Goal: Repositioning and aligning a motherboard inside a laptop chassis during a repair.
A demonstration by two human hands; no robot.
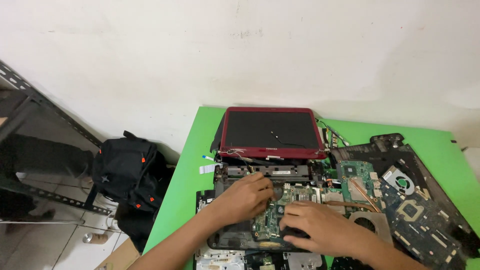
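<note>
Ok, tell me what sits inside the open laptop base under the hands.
Inside the laptop base lies a green circuit board with small components. The left hand and right hand cover much of it, so what lies beneath them cannot be seen.

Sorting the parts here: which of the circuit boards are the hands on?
The green board inside the open laptop base, under the left hand and right hand. The other green board and the blue board lie untouched to the right.
</note>
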